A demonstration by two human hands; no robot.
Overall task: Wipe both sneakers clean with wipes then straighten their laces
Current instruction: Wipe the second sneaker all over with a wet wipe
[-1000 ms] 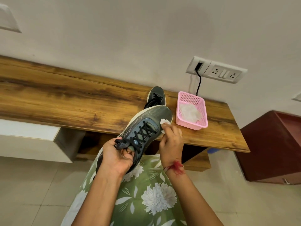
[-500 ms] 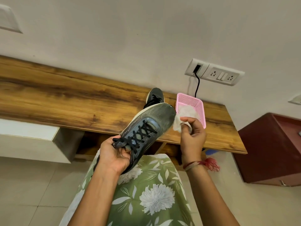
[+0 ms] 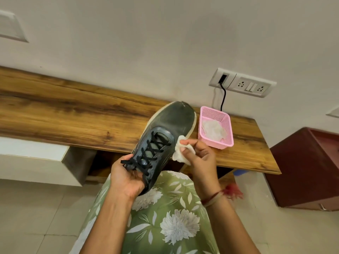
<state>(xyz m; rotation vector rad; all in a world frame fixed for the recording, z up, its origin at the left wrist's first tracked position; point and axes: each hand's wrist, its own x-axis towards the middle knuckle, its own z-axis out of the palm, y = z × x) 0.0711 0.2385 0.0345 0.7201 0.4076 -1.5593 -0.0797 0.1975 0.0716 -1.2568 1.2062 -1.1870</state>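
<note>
Dark grey sneaker (image 3: pixel 170 129), scuffed toe, black laces (image 3: pixel 146 154), cream sole

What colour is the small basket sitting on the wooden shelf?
Pink, with fine mesh walls; the basket shows clearly in the head view, the only one.

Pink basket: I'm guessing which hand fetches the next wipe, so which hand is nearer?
Right. The right hand, pinching a wipe, is close beside the pink basket; the left hand grips the sneaker farther off.
</note>
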